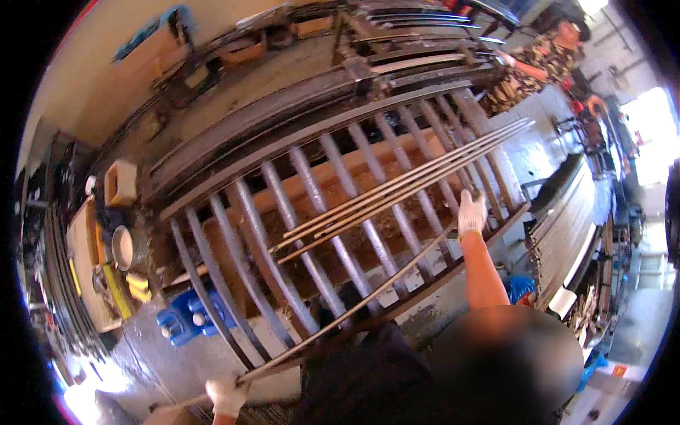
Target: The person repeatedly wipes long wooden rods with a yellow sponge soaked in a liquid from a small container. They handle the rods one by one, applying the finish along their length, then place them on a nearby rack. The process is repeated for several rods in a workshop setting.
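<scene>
A long thin metal rod (338, 316) slants across the near edge of a metal rack of parallel bars. At its lower left end, my left hand (225, 397), in a pale work glove, is closed around it. My right hand (472, 214), gloved too, grips the rod toward its other end, over the rack's near right side; its fingers show only in part. Just beyond, several more thin rods (404, 185) lie side by side across the rack's bars (306, 177), their far ends reaching over the rack's right edge.
Along the rack's far side runs a long dark machine bed (255, 120). Another person (535, 71) in patterned clothing stands at the far right. Blue jugs (190, 316) sit below the rack at left, near a board with tools (99, 269). A stack of long bars (563, 219) lies at right.
</scene>
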Available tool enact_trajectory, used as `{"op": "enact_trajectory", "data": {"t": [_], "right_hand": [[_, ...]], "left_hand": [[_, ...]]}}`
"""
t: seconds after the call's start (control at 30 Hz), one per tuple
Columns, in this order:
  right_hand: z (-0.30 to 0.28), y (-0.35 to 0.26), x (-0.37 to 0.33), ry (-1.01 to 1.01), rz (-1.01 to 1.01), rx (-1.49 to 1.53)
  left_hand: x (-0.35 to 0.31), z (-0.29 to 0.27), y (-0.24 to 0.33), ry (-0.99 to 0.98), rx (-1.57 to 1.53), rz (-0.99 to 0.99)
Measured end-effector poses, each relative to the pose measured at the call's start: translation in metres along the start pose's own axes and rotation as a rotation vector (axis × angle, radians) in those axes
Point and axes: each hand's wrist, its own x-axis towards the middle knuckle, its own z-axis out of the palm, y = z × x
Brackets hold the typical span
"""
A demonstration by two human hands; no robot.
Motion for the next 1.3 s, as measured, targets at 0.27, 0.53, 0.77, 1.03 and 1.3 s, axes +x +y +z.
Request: {"op": "enact_trajectory", "data": {"t": [0.27, 0.53, 0.77, 1.03, 1.3], "right_hand": [[-0.032, -0.047, -0.158, -0.522, -1.202, -0.225], [0.048, -0.085, -0.087, -0.531, -1.192, -0.43], [0.065, -0.113, -0.049, -0.872, -1.279, -0.53], [0.063, -0.114, -0.077, -1.025, -1.202, -0.482], [0.052, -0.1, -0.186, -0.988, -1.369, -0.366]], "left_hand": [[0.105, -0.018, 0.206, 0.344, -0.257, 0.475], [0.147, -0.018, 0.302, 0.514, -0.38, 0.651], [0.141, -0.011, 0.3, 0.52, -0.419, 0.596], [0.125, 0.002, 0.19, 0.777, -0.517, 0.123], [0.182, 0.07, 0.037, 0.81, -0.459, -0.699]]}}
